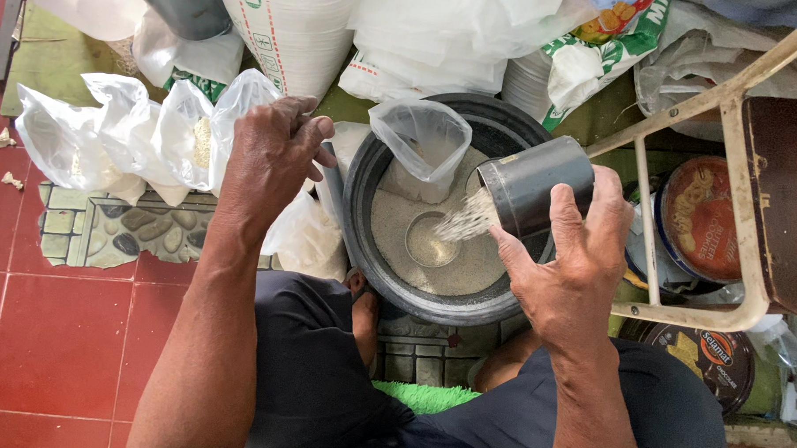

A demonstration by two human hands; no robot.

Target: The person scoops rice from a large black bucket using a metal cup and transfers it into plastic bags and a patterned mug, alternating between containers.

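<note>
Seen from above, centre frame: right hand (573,274), fingers clenched round a tilted dark metal can (532,184) spilling white grain (465,219) into a round black basin (431,296). Left hand (273,153) gripping clear plastic bags (128,135), upper left. Judged risk: grain overshooting the rim onto the red-tiled floor (59,345).

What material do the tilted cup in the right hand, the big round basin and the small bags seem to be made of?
The cup in the right hand looks like dull grey metal with a soft sheen. The basin seems dark plastic or rubber with a matte rim; the look leaves this open. The bags look like thin, crinkled, translucent plastic.
</note>
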